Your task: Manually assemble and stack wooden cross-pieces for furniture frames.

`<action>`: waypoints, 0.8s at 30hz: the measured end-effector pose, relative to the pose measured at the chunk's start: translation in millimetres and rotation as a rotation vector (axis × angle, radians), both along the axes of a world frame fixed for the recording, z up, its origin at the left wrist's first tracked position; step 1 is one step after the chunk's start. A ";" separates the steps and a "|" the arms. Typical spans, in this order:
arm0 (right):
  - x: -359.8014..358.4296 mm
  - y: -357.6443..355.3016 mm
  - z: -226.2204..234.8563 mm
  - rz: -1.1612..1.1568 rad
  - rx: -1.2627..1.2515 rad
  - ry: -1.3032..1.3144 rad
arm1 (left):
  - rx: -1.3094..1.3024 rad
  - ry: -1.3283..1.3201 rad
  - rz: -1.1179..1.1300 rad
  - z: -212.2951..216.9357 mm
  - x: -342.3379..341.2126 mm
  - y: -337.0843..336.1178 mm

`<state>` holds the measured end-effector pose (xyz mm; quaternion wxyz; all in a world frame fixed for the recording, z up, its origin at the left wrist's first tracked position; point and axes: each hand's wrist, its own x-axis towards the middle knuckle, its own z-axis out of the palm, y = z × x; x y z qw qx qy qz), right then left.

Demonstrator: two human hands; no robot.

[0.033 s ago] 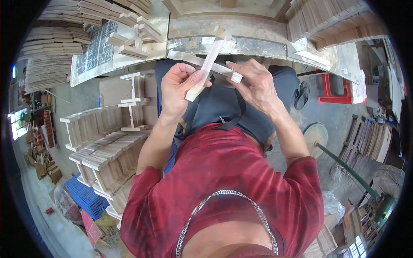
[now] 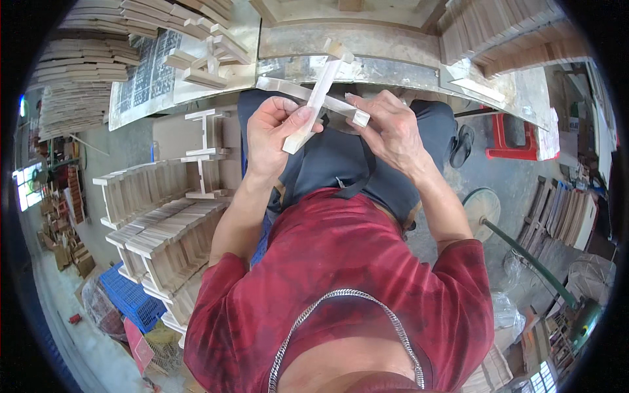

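Above my lap I hold a wooden cross frame (image 2: 320,92), two pale bars crossing in an X. A short block (image 2: 337,50) sits at the far end of the more upright bar. My left hand (image 2: 274,130) is closed in a pinch, thumb on that bar near its lower end. My right hand (image 2: 391,129) is closed around the other bar near its right end, fingers on the far side and thumb beneath. The left end of that bar points to the bench edge. Parts of the fingers behind the wood are hidden.
A wooden bench (image 2: 347,70) spans the front, with assembled wooden pieces (image 2: 209,59) at its left and stacked slats (image 2: 498,29) at its right. Rows of assembled wooden frames (image 2: 164,229) stand left. A red stool (image 2: 511,141) and green-poled stand (image 2: 524,255) are right.
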<state>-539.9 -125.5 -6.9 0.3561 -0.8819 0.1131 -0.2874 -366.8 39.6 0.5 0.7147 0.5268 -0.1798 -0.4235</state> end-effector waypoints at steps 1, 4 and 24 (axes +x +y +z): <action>2.1 0.1 -0.1 0.006 0.008 -0.003 | 0.001 0.035 0.025 -1.6 0.8 1.1; 9.8 0.4 1.3 0.003 -0.050 -0.035 | -0.013 0.039 0.015 -7.2 10.2 5.8; 21.9 2.0 3.7 -0.028 -0.053 -0.026 | 0.117 0.104 -0.176 5.4 37.8 -10.0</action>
